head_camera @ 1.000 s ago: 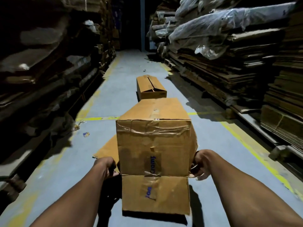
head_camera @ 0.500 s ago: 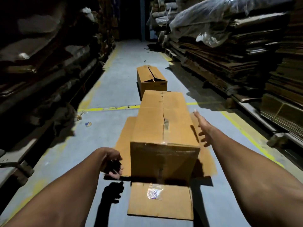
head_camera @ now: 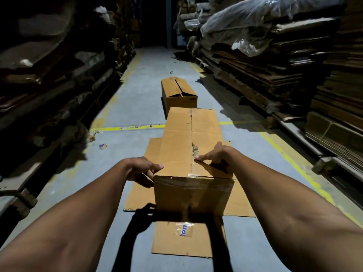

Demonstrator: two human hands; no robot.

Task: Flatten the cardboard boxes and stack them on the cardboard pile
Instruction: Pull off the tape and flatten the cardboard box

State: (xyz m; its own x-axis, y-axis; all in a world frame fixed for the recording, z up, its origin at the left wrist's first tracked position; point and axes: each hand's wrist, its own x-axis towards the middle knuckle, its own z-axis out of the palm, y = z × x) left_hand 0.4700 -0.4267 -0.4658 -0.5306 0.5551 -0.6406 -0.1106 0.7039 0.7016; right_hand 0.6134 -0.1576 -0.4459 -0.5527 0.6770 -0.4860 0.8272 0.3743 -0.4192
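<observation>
A long brown cardboard box point(head_camera: 176, 146) lies lengthwise in front of me on a flattened cardboard sheet point(head_camera: 241, 201) on the floor. Its near bottom flap point(head_camera: 176, 244) is folded out flat toward me. My left hand point(head_camera: 141, 169) grips the box's near left top corner, thumb on top and fingers down the side. My right hand point(head_camera: 216, 156) arches over the top, fingertips dug in at the taped centre seam. A second, smaller box point(head_camera: 178, 93) stands beyond, its top flaps partly open.
Tall stacks of flattened cardboard under plastic sheeting point(head_camera: 255, 75) line the right side of the aisle. Dark racks of cardboard point(head_camera: 49, 75) line the left. A yellow floor line point(head_camera: 127, 128) crosses the grey concrete, and a small scrap point(head_camera: 102, 146) lies at left.
The box was tipped from standing on end to lying flat on the sheet. Both hands then came onto its near top, the left at the corner and the right at the seam.
</observation>
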